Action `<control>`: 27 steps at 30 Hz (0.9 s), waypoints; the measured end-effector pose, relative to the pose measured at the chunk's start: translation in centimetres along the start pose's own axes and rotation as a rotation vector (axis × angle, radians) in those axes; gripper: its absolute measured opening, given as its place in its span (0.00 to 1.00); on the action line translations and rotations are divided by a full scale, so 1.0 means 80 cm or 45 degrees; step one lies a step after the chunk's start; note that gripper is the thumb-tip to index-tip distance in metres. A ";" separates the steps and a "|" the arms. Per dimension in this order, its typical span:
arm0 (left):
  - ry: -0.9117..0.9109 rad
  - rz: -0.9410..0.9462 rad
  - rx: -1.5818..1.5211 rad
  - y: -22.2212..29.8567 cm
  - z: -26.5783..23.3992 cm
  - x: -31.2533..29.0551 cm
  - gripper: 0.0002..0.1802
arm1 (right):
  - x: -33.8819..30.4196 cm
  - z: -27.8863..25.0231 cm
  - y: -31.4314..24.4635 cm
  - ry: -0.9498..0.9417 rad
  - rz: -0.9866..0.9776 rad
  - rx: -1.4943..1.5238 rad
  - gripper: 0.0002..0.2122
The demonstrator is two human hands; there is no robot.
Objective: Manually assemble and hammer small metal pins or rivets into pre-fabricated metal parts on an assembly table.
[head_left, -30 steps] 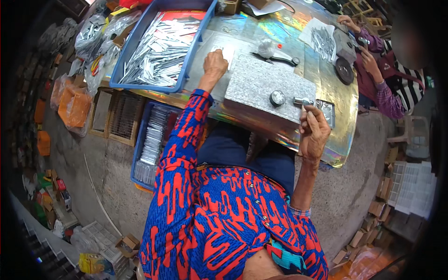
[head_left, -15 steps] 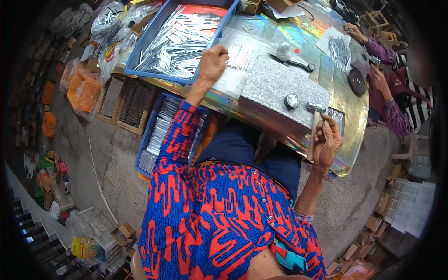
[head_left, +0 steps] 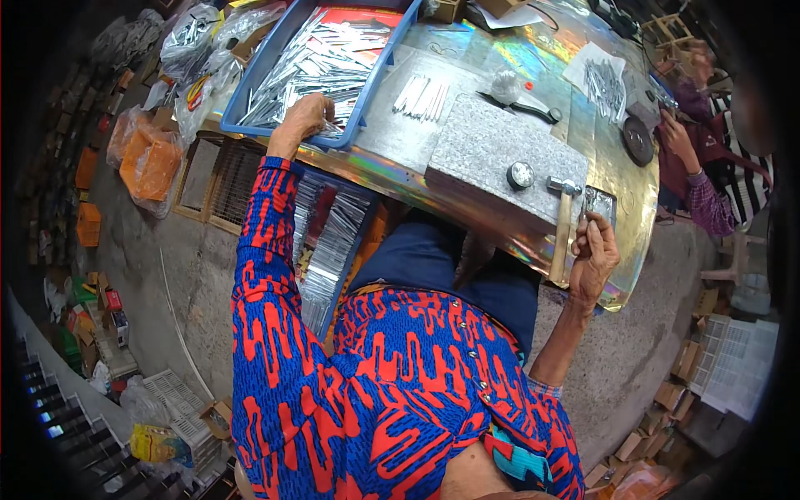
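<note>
Strips (head_left: pixel 304 71) of bare metal are filling most of the blue tray (head_left: pixel 379 87) at your left, too many and too tangled to count, so on the looks of it most of the stock is waiting. One row of slim pieces (head_left: pixel 422 97) is lying set out on the table between that tray and the stone block (head_left: pixel 487 146); these seem to be the portion sorted so far, roughly half a dozen or more, lying too close together for an exact count.

Your left hand (head_left: pixel 308 115) is reaching into the tray's near right corner, fingers curling down over the strips; whether they are closing on one, you cannot tell from here. Your right hand (head_left: pixel 594 254) is hovering just right of the hammer (head_left: pixel 562 229), apart from its handle, thumb and fingertips drawing near each other beside the small dish (head_left: pixel 612 210); whether anything is sitting between them is unclear.

Counting the rest, you are working with one hammer, one stone block, one round metal piece (head_left: pixel 521 174) standing on it, one small dish and one black-handled tool (head_left: pixel 533 108) lying behind. One blue bin (head_left: pixel 357 247) is holding further strips below.
</note>
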State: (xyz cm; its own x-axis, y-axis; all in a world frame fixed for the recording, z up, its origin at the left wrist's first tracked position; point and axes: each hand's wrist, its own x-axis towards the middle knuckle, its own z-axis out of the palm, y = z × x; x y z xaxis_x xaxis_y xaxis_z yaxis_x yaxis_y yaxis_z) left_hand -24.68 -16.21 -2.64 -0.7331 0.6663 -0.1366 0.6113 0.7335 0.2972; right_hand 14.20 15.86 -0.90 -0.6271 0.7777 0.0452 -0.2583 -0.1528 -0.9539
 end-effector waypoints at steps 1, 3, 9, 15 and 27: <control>-0.012 -0.037 0.068 -0.001 0.001 0.002 0.09 | 0.000 -0.001 0.000 -0.003 0.007 0.001 0.09; -0.031 -0.061 0.138 -0.001 0.005 0.008 0.08 | -0.001 -0.007 0.002 -0.004 0.006 -0.001 0.09; -0.078 0.056 0.404 -0.030 0.018 0.027 0.09 | -0.003 -0.022 -0.007 0.091 0.028 -0.025 0.09; 0.085 0.351 0.404 -0.055 0.017 0.012 0.05 | 0.031 -0.069 -0.001 0.210 -0.010 -0.154 0.08; 0.150 0.372 0.260 0.025 -0.014 -0.013 0.03 | 0.113 -0.160 0.078 0.273 -0.049 -1.351 0.11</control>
State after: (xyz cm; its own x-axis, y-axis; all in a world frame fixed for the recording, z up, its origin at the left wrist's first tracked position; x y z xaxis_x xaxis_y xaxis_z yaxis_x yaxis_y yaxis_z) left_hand -23.08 -15.59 -0.82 -0.5413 0.8399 0.0395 0.8377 0.5347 0.1112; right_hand 16.32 29.76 -10.21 -0.4639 0.8769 0.1260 0.5576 0.3995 -0.7276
